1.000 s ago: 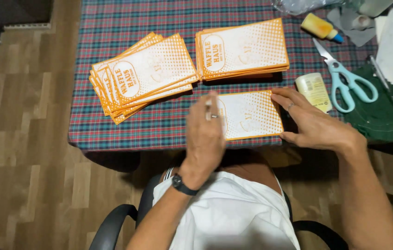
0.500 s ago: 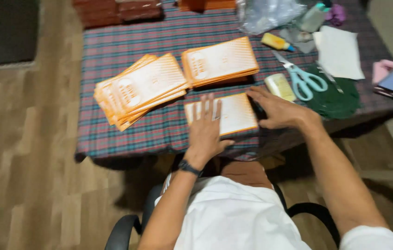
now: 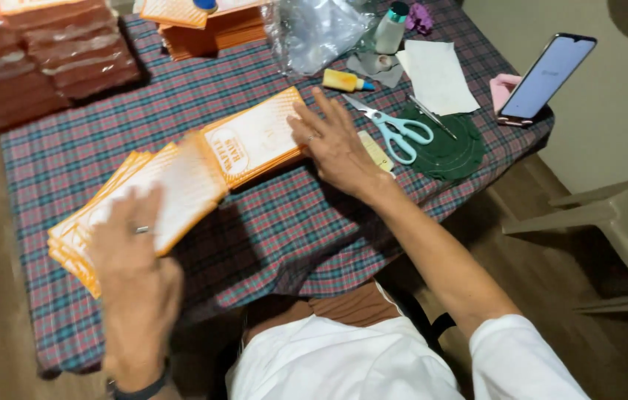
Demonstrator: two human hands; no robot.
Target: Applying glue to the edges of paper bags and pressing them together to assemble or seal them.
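The left hand (image 3: 132,274), fingers spread flat and blurred, presses on the fanned pile of orange-and-white packets (image 3: 147,204) at about eight o'clock on the plaid tablecloth (image 3: 269,230). The right hand (image 3: 336,144), also open and spread, rests its fingertips on the edge of the neater packet stack (image 3: 255,141) near the centre, pinching nothing. At three o'clock of that hand lie light-blue scissors (image 3: 399,132) and a green mat (image 3: 447,148); a phone (image 3: 543,78) leans at two o'clock. The fanned pile overhangs loosely, so a sideways push could likely slide packets off the near table edge.
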